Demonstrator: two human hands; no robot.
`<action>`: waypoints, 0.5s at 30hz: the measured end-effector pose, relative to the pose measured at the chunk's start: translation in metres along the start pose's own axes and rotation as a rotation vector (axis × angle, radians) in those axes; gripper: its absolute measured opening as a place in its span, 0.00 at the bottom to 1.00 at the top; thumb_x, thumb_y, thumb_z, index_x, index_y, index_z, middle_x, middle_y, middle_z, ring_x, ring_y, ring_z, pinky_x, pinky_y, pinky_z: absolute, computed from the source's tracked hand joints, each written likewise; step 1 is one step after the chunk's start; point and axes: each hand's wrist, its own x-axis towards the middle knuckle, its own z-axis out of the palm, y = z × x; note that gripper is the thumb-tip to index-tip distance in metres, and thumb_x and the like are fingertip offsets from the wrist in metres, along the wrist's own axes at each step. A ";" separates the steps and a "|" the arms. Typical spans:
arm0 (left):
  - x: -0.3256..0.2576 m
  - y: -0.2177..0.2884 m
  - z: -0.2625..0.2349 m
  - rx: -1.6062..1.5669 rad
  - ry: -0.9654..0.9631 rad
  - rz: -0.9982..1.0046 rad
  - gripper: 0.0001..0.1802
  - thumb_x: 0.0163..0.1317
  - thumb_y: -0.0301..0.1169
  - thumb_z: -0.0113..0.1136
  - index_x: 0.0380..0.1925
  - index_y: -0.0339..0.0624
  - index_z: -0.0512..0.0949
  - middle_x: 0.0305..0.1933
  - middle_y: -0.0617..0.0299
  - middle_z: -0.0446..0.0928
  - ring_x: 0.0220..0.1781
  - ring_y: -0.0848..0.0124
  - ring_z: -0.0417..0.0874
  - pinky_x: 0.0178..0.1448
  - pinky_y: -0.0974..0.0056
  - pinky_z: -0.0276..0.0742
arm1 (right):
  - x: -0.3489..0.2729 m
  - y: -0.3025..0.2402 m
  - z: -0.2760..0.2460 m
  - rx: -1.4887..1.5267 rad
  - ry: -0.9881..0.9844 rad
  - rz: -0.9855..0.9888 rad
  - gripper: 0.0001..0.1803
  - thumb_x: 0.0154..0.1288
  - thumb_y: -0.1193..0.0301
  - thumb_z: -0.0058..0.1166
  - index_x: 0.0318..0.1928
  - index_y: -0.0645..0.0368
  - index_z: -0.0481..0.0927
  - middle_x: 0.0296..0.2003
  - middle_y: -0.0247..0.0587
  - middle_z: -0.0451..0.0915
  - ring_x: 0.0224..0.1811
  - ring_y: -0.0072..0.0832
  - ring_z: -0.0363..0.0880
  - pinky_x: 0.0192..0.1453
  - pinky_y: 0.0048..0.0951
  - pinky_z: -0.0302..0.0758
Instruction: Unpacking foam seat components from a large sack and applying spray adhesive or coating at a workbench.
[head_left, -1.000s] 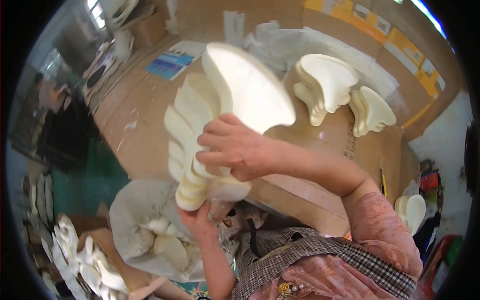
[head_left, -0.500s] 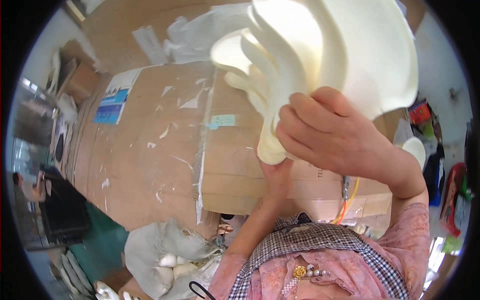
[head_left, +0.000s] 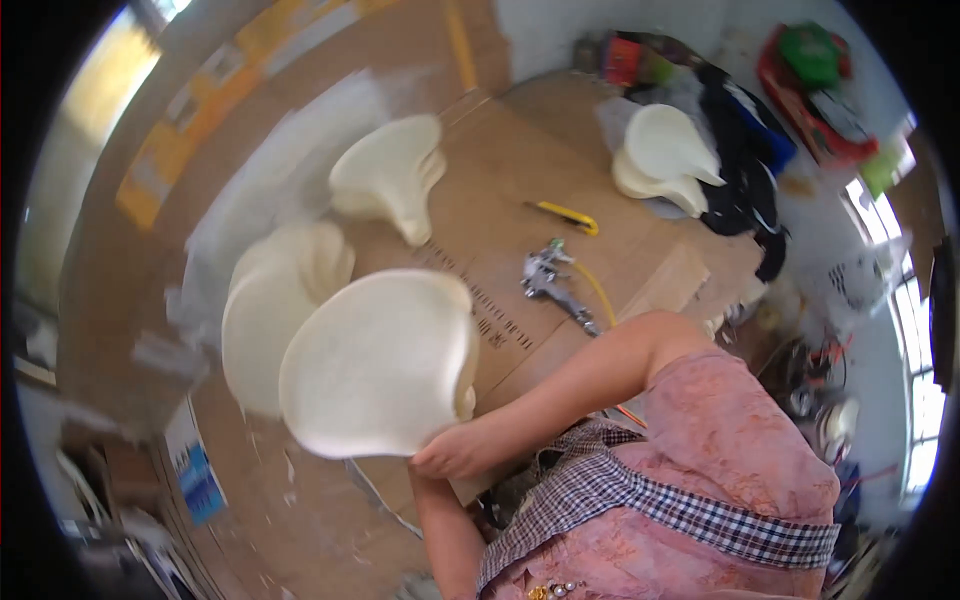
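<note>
Cream-coloured, saddle-shaped moulded foam pieces are lying about a cardboard-covered worktable, and the person is holding a stack of them up over its near edge. The right hand is gripping the stack at its narrow lower end, fingers curled tight around it, so that the broad top face is tilting toward the camera and the layers are staying pressed together. The left hand is coming up from below the stack, but it is hidden behind the right hand, so whether it is closed or spread cannot be told. Beyond the held stack, another foam piece is resting on the table, a further stack is sitting just behind the held one, and a pair is lying at the table's far corner. A metal spray gun with a yellow hose and a yellow utility knife are lying between them.
</note>
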 end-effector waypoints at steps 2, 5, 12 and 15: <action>-0.006 0.016 -0.007 0.001 0.025 0.039 0.27 0.64 0.46 0.44 0.52 0.33 0.67 0.50 0.49 0.71 0.50 0.59 0.72 0.52 0.57 0.71 | 0.025 -0.006 0.019 -0.421 -0.143 0.084 0.14 0.63 0.63 0.37 0.34 0.54 0.77 0.37 0.28 0.72 0.43 0.28 0.68 0.54 0.30 0.62; -0.010 0.037 -0.002 -0.003 0.060 0.077 0.29 0.64 0.48 0.43 0.55 0.35 0.65 0.51 0.51 0.71 0.52 0.62 0.72 0.54 0.58 0.69 | 0.032 -0.005 0.036 -1.041 -0.381 0.141 0.16 0.67 0.60 0.34 0.33 0.53 0.74 0.28 0.29 0.70 0.30 0.25 0.69 0.46 0.22 0.67; 0.029 0.141 -0.001 -0.168 0.337 0.121 0.39 0.60 0.61 0.38 0.63 0.47 0.56 0.66 0.54 0.55 0.68 0.58 0.52 0.68 0.45 0.48 | -0.016 0.070 0.003 -1.893 -0.523 -0.027 0.20 0.67 0.55 0.37 0.20 0.50 0.67 0.11 0.25 0.63 0.12 0.19 0.63 0.16 0.19 0.61; 0.070 0.153 -0.032 -0.018 0.405 0.106 0.42 0.56 0.65 0.40 0.65 0.54 0.52 0.69 0.55 0.48 0.70 0.54 0.46 0.66 0.39 0.47 | -0.017 0.071 0.022 -1.276 -0.284 0.299 0.18 0.61 0.57 0.42 0.17 0.50 0.67 0.12 0.27 0.64 0.19 0.21 0.67 0.31 0.23 0.65</action>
